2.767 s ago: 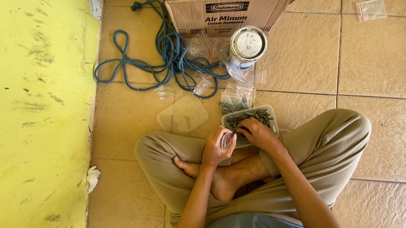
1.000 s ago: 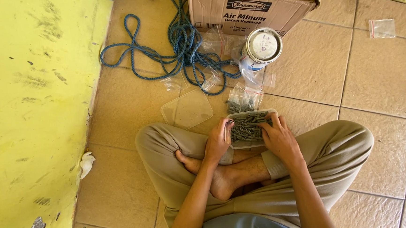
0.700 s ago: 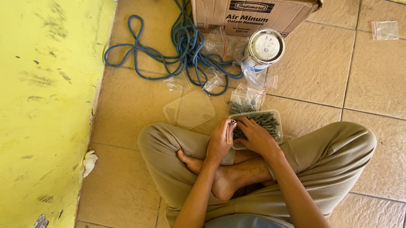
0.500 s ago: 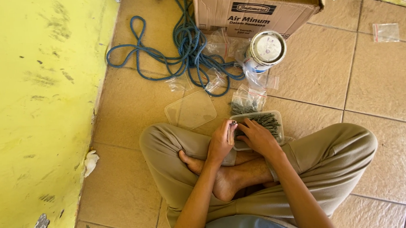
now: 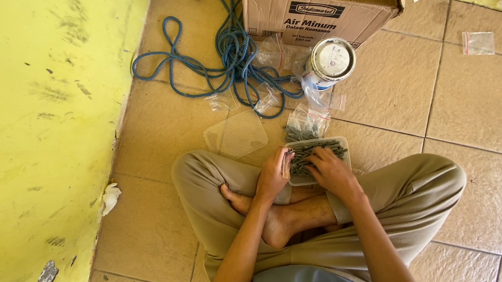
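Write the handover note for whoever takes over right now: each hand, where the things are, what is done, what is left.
Left hand: holds the near-left edge of the clear tub, a few grey pieces pinched at the fingers.
Right hand: fingers in the tub's pieces.
Tub sits on the floor against the crossed legs; its clear lid lies off, to the left.
One filled small bag lies just beyond the tub; an empty bag lies far right.
Left: many pieces in the tub.
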